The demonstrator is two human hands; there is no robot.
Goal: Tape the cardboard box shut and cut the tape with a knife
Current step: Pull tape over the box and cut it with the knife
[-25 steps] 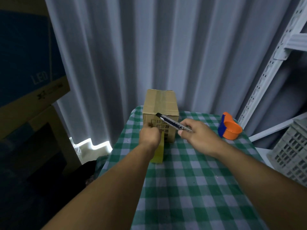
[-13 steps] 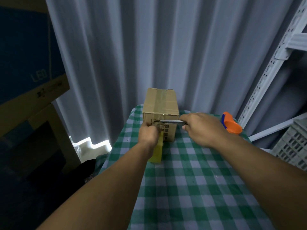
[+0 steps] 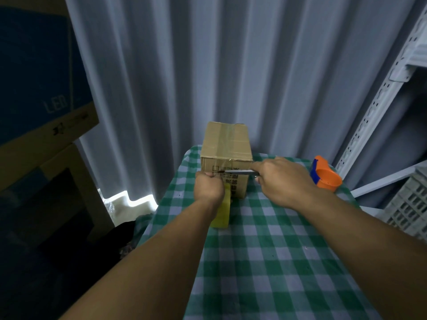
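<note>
A small cardboard box (image 3: 226,144) stands at the far edge of the checked table, with clear tape running over its top and down its near face. My left hand (image 3: 209,187) is closed on a yellowish tape roll (image 3: 223,212) held just in front of the box's lower near face. My right hand (image 3: 283,181) grips a utility knife (image 3: 240,172), held level across the box's near face with the blade tip close to my left fingers. The stretch of tape between roll and box is hard to make out.
An orange and blue tape dispenser (image 3: 325,175) sits at the table's right far corner. The green checked tablecloth (image 3: 265,262) covers the table. A white slotted shelf upright (image 3: 374,105) and a white crate (image 3: 409,209) stand to the right; large cartons (image 3: 44,107) stack at left.
My right hand swung the knife from a raised, slanted pose down to level against the box's near face and pushed it left toward my left hand. My left hand stayed put.
</note>
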